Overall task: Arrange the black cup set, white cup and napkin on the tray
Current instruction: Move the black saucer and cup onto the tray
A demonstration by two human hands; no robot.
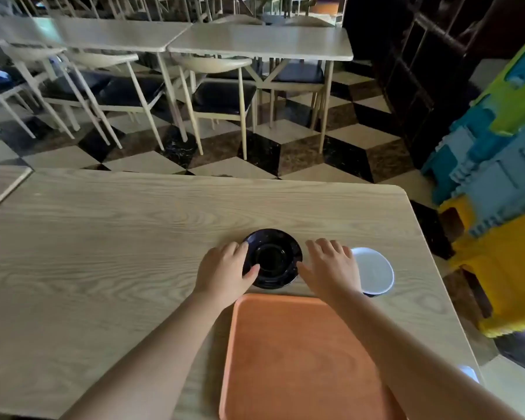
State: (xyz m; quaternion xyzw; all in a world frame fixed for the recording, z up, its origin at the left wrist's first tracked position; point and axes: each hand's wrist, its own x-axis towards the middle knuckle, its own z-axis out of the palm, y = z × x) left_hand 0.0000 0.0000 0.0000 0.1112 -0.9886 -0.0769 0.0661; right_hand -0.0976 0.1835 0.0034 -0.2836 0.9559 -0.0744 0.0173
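On the wooden table (103, 253), just beyond the empty orange tray (300, 359), the left hand (222, 274) and right hand (331, 268) are flanking, fingers spread, the black cup set (273, 259), probably fragile and slippery, best lifted under the saucer rim.

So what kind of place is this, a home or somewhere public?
Probably a cafe or canteen: rows of matching tables and chairs, a checkered floor, and an orange serving tray.

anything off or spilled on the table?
Nothing stands out. Black cup set and white cup sit upright on the table, the orange tray is bare, no spills. No napkin is in view.
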